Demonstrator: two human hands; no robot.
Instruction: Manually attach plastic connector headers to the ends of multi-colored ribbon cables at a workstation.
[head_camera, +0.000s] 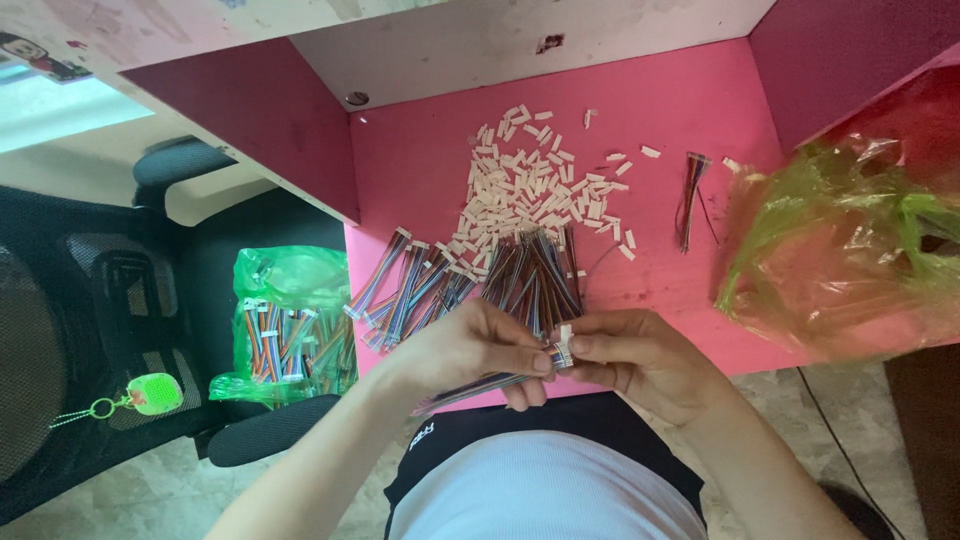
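My left hand pinches a flat multicoloured ribbon cable that trails down and left from my fingers. My right hand meets it at the cable's end, fingers closed on a small white plastic connector held against the wire tips. Both hands hover over the near edge of a pink desk. Just beyond them lies a heap of similar ribbon cables, some with white connectors fitted. Farther back spreads a pile of loose white connectors.
A green plastic bag of ribbon cables rests on a black office chair at the left. A crumpled green bag lies on the desk's right side. A few loose cables lie near it. A green keychain hangs at the left.
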